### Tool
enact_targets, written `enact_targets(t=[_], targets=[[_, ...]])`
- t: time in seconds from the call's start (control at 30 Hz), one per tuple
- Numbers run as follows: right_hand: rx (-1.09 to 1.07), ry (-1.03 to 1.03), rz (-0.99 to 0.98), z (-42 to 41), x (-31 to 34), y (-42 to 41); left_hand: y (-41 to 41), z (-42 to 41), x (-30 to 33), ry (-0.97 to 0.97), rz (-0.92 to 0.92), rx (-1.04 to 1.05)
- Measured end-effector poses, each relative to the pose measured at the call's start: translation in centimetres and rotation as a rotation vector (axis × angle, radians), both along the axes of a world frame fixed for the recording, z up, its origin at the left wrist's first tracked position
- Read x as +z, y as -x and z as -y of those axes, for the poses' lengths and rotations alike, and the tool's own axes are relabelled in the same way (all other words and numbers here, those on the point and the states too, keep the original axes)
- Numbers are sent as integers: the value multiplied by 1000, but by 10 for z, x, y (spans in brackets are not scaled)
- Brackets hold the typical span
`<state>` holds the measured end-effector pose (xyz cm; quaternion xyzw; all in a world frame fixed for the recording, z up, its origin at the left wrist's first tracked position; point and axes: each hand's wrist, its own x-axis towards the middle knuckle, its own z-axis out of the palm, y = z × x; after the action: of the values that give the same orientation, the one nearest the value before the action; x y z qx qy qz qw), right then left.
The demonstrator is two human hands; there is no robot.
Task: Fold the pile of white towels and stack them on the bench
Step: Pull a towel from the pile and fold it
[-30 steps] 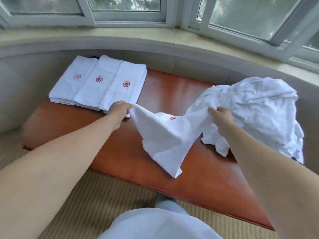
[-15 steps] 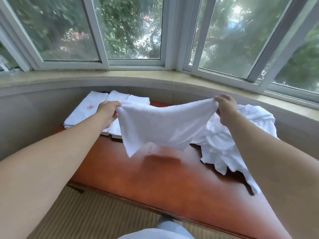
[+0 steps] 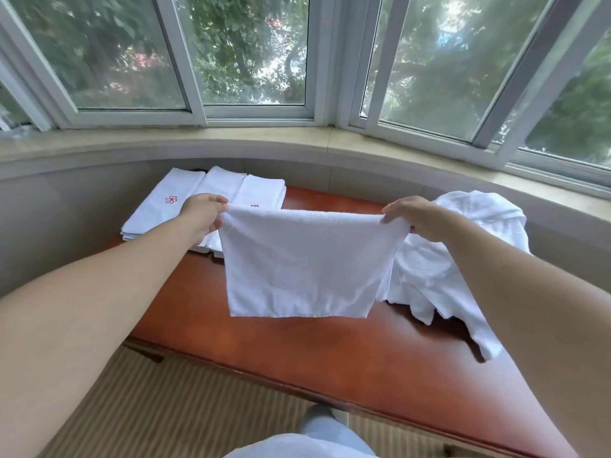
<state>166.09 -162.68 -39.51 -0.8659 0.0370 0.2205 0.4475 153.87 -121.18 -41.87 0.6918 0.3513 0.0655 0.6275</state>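
Observation:
A white towel (image 3: 302,262) hangs flat in the air above the reddish-brown bench (image 3: 281,352), stretched between both hands. My left hand (image 3: 203,213) pinches its upper left corner and my right hand (image 3: 416,216) pinches its upper right corner. Folded white towels (image 3: 165,206) with red flower emblems lie side by side at the bench's far left, partly hidden behind my left hand and the held towel. A rumpled pile of white towels (image 3: 463,259) lies on the bench's right side, behind my right forearm.
A curved stone window sill (image 3: 297,140) and low wall run behind the bench, with windows above. Striped beige carpet (image 3: 165,408) covers the floor in front. My pale trouser leg (image 3: 314,441) shows at the bottom edge.
Both hands lifted the towel off the bench and pulled it taut, so it now hangs straight and flat. The camera tilted up toward the windows.

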Motion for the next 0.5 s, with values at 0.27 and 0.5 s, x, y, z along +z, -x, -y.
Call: enact_targets(t=[0.27,0.5], targets=[[351,744,133,-11,-17,12,7,-4,-2,-288,-171,-400],[347,700,415,2,-18,10,6,-3,-5,-969,-239,-635]])
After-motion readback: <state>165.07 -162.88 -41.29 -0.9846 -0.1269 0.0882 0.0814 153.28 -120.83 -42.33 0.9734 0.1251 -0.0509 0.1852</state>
